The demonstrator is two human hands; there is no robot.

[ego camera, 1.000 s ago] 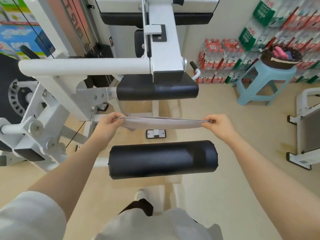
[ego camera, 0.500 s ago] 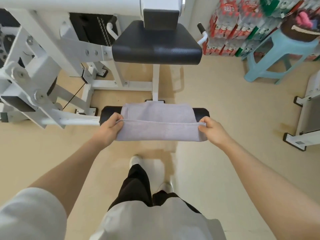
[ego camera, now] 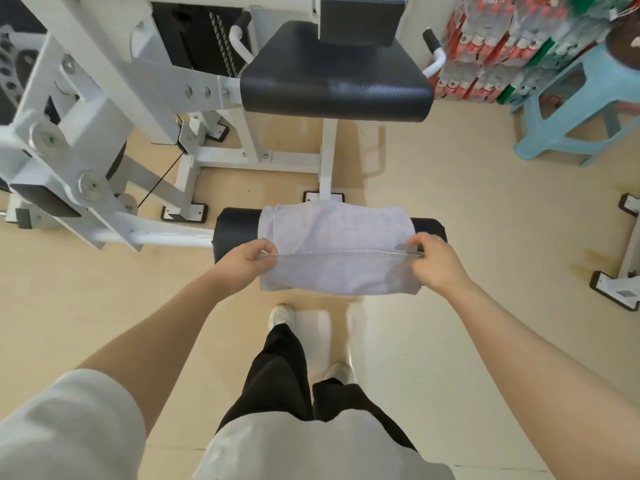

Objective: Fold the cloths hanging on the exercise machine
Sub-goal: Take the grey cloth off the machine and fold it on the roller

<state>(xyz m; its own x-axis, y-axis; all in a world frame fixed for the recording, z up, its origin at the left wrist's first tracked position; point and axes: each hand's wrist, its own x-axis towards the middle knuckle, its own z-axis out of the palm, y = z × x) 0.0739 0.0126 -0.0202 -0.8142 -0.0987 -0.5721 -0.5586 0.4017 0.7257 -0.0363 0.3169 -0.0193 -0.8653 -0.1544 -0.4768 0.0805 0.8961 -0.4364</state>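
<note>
Beige floor (ego camera: 450,209) surrounds the white exercise machine (ego camera: 104,109). I see the grey cloth (ego camera: 332,244) draped over the black foam roller (ego camera: 235,226), in front of the seat pad (ego camera: 332,84). My left hand (ego camera: 242,265) pinches the stitched hem's left end; my right hand (ego camera: 436,265) pinches its right end, the hem taut between them.

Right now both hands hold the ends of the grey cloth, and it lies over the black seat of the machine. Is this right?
Not quite. The left hand and right hand do hold the ends of the grey cloth, but it lies over the black roller pad, not the black seat. The head view shows it.
</note>
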